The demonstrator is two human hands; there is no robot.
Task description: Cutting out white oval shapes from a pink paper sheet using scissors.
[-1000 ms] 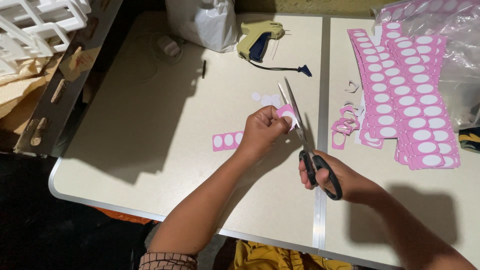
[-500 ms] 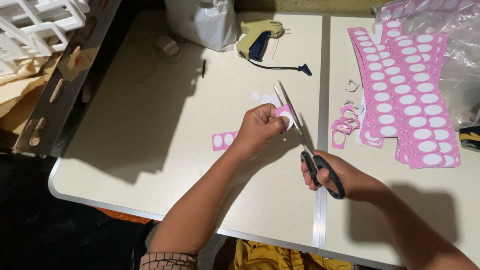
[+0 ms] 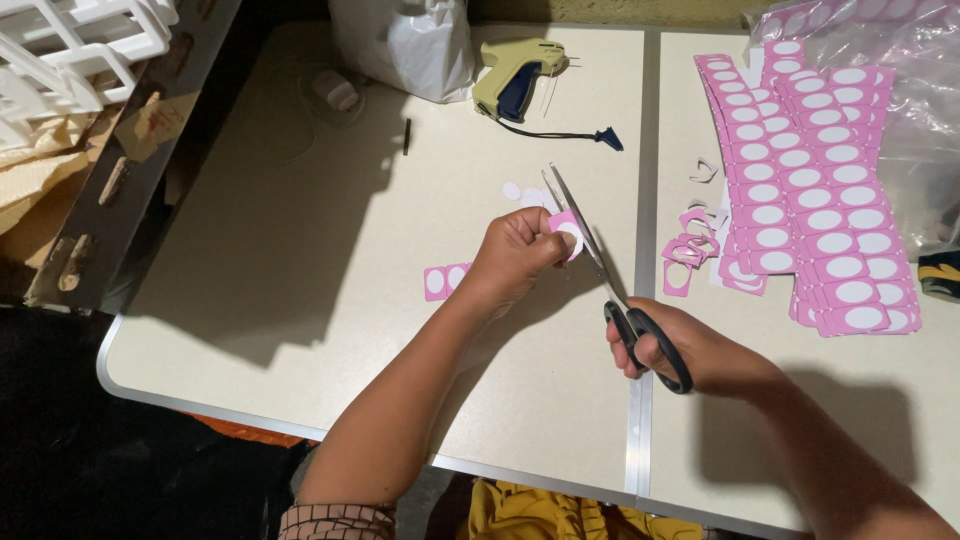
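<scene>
My left hand (image 3: 510, 258) pinches a small pink paper piece with a white oval (image 3: 568, 232) above the middle of the cream table (image 3: 300, 250). My right hand (image 3: 690, 352) grips the black handles of a pair of scissors (image 3: 610, 285). The blades point up and left, slightly apart, and meet the pink piece. A short pink strip with white ovals (image 3: 446, 280) lies on the table just left of my left hand. Several white cut-out ovals (image 3: 522, 195) lie beyond the blades.
Stacks of pink strips with white ovals (image 3: 815, 190) cover the right side, with pink offcuts (image 3: 690, 250) beside them. A beige tagging gun (image 3: 515, 75), a white plastic bag (image 3: 405, 45) and a clear plastic bag (image 3: 900, 70) lie at the back. White racks (image 3: 70, 50) stand at far left.
The scissors and my right hand have drifted slightly left and down, the blades closing a little on the pink piece. My left hand has turned the piece slightly.
</scene>
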